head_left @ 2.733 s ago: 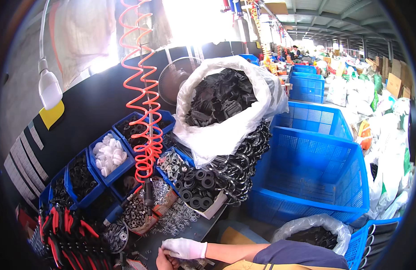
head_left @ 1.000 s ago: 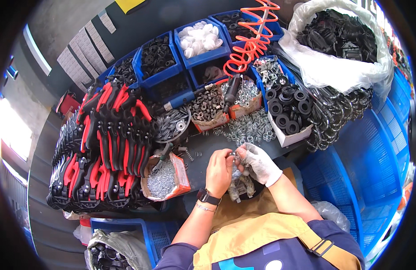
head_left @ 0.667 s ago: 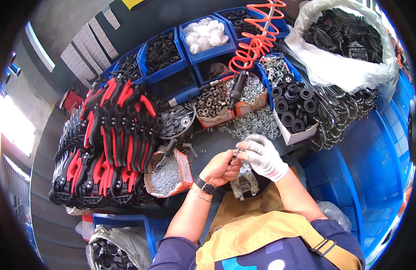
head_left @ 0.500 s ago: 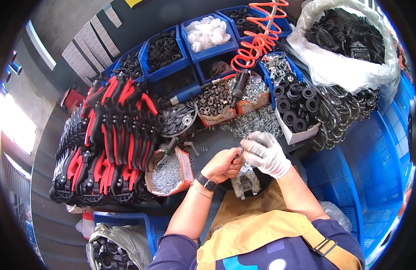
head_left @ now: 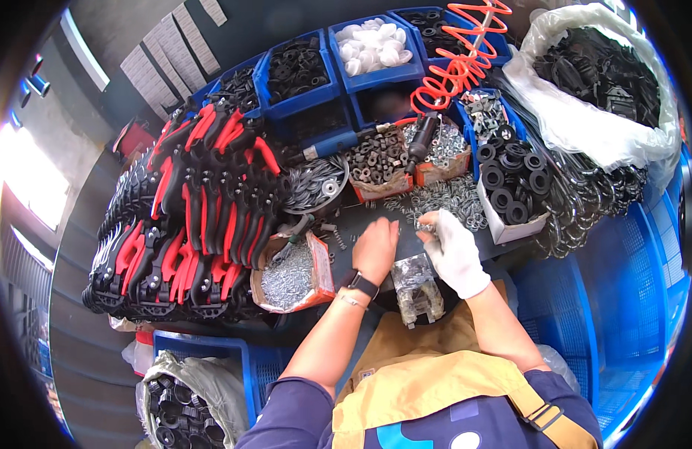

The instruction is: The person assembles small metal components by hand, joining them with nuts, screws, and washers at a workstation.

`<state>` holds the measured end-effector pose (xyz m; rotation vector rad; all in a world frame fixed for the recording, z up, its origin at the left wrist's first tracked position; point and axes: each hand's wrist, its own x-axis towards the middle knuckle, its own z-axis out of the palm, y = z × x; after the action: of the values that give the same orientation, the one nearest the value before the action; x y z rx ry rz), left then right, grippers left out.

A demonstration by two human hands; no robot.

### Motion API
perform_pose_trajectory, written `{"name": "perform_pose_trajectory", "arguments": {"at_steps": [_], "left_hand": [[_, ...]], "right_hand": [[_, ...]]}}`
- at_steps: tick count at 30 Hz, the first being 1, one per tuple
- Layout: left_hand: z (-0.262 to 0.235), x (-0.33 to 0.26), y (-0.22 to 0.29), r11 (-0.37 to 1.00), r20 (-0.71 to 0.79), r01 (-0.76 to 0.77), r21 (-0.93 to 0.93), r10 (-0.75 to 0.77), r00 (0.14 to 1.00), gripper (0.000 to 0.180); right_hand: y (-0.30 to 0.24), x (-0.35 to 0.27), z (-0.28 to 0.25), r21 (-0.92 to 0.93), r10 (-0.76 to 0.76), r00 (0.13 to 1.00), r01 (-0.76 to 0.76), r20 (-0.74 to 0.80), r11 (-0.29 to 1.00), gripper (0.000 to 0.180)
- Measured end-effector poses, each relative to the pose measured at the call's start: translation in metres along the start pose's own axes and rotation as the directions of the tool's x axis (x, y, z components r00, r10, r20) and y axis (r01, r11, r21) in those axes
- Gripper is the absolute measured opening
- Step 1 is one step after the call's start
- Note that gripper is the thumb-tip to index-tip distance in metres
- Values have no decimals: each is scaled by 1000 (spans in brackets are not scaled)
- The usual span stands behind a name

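My bare left hand (head_left: 376, 248), a dark watch on its wrist, rests palm down on the dark bench, fingers reaching toward loose springs (head_left: 337, 238) and a heap of small metal rings (head_left: 443, 200). My right hand (head_left: 452, 251) wears a white glove and pinches a small metal part (head_left: 424, 226) at its fingertips. A clear plastic bag of small metal parts (head_left: 417, 288) lies just below both hands, against my apron. A cardboard box of small silver screws (head_left: 290, 275) stands left of my left hand.
Stacked red-and-black hand tools (head_left: 189, 217) fill the left. Blue bins (head_left: 376, 56) of black and white parts line the back, under an orange coiled air hose (head_left: 457, 63). Black rollers sit in a white box (head_left: 514, 183); a white sack (head_left: 596, 78) and blue crates (head_left: 623, 299) stand right.
The view swung down from the sack and crates to the bench. My hands, held together near my chest, separated; the left went flat onto the bench and the right moved up toward the rings.
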<state>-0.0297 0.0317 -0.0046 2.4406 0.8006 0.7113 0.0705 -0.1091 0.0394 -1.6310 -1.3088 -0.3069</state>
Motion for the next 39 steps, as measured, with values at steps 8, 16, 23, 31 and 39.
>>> {"name": "perform_pose_trajectory", "arguments": {"at_steps": [8, 16, 23, 31, 39], "left_hand": [[-14, 8, 17, 784, 11, -116, -610, 155, 988, 37], [-6, 1, 20, 856, -67, -185, -483, 174, 982, 20], [-13, 21, -24, 108, 677, 672, -732, 6, 736, 25], [5, 18, 8, 765, 39, -63, -640, 115, 993, 28], [-2, 1, 21, 578, 101, 51, -815, 55, 993, 30]], "right_hand": [[28, 6, 21, 570, 619, 578, -785, 531, 243, 29], [23, 2, 17, 667, 565, 561, -745, 605, 25, 24], [36, 3, 18, -10, -173, 979, 175, 112, 984, 15], [30, 17, 24, 529, 616, 583, -795, 530, 298, 33], [24, 17, 17, 535, 583, 505, -833, 636, 138, 34]]}}
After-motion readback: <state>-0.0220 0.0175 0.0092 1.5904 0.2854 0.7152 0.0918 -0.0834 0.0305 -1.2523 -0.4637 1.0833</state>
